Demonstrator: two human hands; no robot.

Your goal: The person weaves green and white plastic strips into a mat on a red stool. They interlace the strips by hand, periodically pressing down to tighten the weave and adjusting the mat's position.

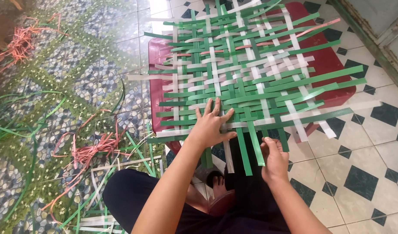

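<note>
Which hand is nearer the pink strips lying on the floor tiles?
Left. The left hand presses flat on the woven mat, on the side toward the pink strips. The right hand pinches a green strip farther away.

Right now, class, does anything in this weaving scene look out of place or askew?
Yes: one pink strip runs slantwise through the green and white woven mat. Loose pink strips lie tangled on the floor.

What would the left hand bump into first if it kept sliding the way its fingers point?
The left hand lies flat on the woven mat, fingers pointing away from the person. Going straight on, it would probably just slide over more green and white strips; nothing else shows in that line.
</note>
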